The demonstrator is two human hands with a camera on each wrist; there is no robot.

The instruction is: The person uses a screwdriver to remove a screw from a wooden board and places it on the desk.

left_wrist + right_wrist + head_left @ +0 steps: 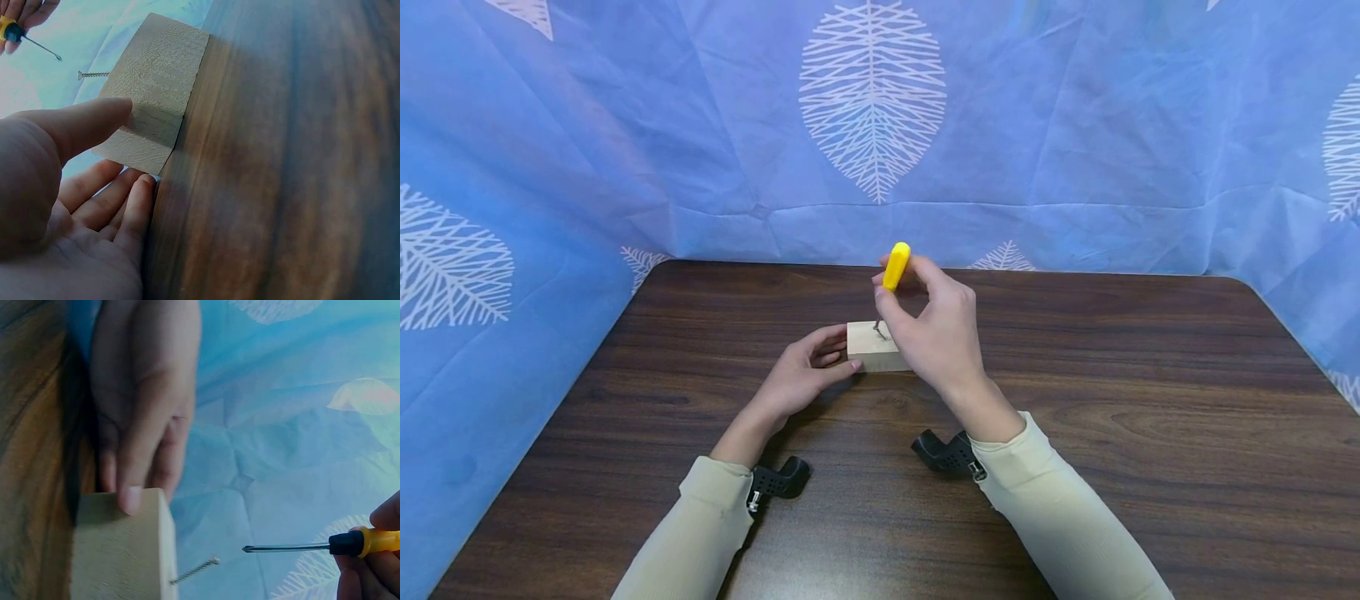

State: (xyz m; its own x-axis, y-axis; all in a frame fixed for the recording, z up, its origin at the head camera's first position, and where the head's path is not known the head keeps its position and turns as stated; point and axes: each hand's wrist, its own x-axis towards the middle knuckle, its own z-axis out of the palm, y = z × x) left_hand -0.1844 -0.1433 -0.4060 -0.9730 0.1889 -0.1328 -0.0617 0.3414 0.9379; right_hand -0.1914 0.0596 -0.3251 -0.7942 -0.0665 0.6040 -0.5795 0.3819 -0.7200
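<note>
A pale wooden block (pixel 880 361) lies on the table. My left hand (pixel 793 377) grips its left end, the thumb on the near face and the fingers round the end and far side. From the top face a screw (pixel 195 570) sticks up at a slant, most of its threaded length showing in the right wrist view. My right hand (pixel 938 329) pinches the yellow handle of a screwdriver (pixel 897 267) above the block. The screwdriver's tip points down at the screw head, with a gap between them in both wrist views.
The dark wood-grain table (pixel 1120 375) spreads round the block on all sides. Behind and to the left hangs a blue cloth (pixel 715 125) with white leaf prints. Black camera mounts (pixel 782 479) are strapped at both sleeve cuffs, low over the table.
</note>
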